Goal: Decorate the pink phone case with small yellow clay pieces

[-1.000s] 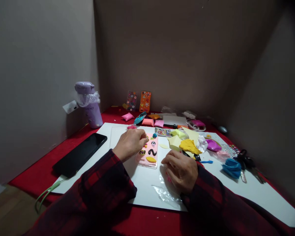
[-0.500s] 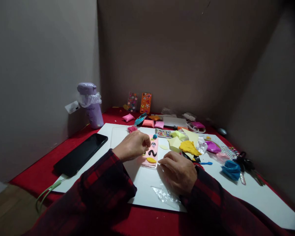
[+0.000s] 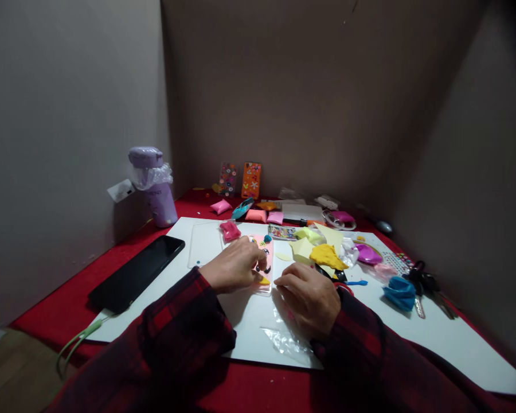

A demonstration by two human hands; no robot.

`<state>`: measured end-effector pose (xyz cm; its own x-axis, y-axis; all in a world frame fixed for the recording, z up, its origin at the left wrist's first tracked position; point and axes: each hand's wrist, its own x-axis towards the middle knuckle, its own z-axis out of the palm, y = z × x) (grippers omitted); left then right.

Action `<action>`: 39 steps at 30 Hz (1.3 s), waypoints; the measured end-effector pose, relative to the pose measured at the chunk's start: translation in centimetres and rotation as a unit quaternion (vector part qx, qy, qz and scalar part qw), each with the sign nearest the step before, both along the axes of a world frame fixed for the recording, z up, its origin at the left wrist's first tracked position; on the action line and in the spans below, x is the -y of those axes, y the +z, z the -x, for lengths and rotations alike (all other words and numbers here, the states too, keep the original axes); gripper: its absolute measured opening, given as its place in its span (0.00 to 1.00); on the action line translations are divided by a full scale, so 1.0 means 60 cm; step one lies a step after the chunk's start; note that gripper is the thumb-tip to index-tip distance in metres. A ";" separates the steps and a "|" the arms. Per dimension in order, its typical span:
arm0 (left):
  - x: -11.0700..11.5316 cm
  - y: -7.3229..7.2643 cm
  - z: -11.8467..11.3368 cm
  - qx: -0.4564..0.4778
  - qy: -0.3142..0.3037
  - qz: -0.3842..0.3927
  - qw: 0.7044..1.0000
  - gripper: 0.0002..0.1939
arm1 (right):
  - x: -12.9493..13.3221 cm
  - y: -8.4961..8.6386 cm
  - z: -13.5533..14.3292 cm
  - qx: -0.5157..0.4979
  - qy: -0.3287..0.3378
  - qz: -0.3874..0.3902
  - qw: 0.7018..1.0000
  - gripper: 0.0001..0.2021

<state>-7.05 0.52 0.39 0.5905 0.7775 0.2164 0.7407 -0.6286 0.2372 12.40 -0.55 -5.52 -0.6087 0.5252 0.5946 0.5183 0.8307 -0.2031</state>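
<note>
Flat on a white rectangular board [image 3: 251, 338] over the red-clothed worktop [image 3: 258, 387], a pink rectangular phone case with a clear rim [image 3: 269, 260], already bearing a yellow leaf-shaped piece [image 3: 264, 281] at its near end, a small teal lump [image 3: 267, 238] at its far end and dark pieces between, partly covered. Over the case's left side, the left hand [image 3: 236, 267], thumb and fingers bent close together — no telling whether around anything — and just right of the case, the right hand [image 3: 309, 298], loosely curled, contents of its grip likewise hidden. Beyond the case to the right, a soft lump of yellow clay [image 3: 328, 256], unattached — no telling from here of anything left to add.
</note>
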 end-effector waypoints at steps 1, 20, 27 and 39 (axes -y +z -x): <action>0.001 0.000 -0.001 -0.003 -0.002 0.002 1.000 0.04 | 0.000 0.000 0.000 -0.001 0.001 0.001 1.000 0.08; -0.001 0.000 0.000 0.044 -0.013 0.051 0.998 0.01 | 0.006 0.020 -0.001 -0.139 -0.005 0.085 0.987 0.07; 0.014 0.027 -0.017 0.247 0.033 0.160 0.955 0.04 | -0.019 0.085 -0.057 -0.266 -0.120 0.202 0.935 0.09; 0.013 0.018 -0.034 0.395 0.059 0.250 0.882 0.04 | -0.002 0.074 -0.108 0.155 -0.255 0.138 0.945 0.06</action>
